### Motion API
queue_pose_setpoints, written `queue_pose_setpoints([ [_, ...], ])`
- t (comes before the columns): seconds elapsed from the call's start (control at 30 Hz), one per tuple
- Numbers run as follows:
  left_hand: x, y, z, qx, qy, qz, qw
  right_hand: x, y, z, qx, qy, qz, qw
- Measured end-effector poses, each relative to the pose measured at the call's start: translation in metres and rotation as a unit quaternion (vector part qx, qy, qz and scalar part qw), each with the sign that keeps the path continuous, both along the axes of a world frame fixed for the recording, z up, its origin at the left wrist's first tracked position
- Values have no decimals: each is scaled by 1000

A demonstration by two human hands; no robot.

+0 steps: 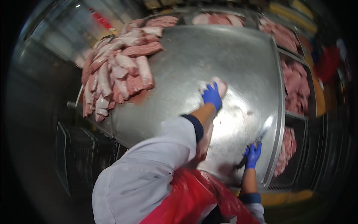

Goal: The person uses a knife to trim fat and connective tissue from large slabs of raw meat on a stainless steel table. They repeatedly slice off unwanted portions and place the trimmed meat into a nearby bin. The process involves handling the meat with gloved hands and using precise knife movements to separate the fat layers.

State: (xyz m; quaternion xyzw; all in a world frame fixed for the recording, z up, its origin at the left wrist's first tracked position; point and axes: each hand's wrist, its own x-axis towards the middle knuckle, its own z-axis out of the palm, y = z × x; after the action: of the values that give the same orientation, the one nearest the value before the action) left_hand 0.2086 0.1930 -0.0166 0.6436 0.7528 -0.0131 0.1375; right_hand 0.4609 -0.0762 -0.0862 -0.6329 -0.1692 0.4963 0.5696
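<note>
My left hand (212, 98), in a blue glove, reaches out over the steel table (179, 74) and grips the far end of a long strip of raw meat (220, 87). The strip runs back toward me, partly hidden under my left forearm. Near the table's right front, my right hand (253, 156), also gloved in blue, is closed round a knife (263, 133). Its blade points away and to the right, blurred and shiny. A dark piece, perhaps its handle, sticks out below that hand.
A big heap of meat strips (119, 67) covers the table's far left. Along the right edge stand bins of meat (296, 87), with more meat (218, 18) beyond the far edge. Black crates (76, 149) stand at the left. A red apron (190, 198) covers my front.
</note>
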Motion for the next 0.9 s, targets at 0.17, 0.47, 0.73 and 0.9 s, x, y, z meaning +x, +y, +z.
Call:
queue_pose_setpoints([
  [0.17,-49,80,-9,-29,-362,-168,916,2,-4,-8,14,-62,49,997],
  [0.47,-82,76,-48,126,-388,-74,910,-1,37,34,-31,-79,167,982],
  [0.73,-18,48,-44,192,-67,-280,938,-45,215,24,-6,-219,295,930],
  [0.9,-18,54,-45,189,-130,-311,922,-79,311,38,-27,-237,316,918],
])
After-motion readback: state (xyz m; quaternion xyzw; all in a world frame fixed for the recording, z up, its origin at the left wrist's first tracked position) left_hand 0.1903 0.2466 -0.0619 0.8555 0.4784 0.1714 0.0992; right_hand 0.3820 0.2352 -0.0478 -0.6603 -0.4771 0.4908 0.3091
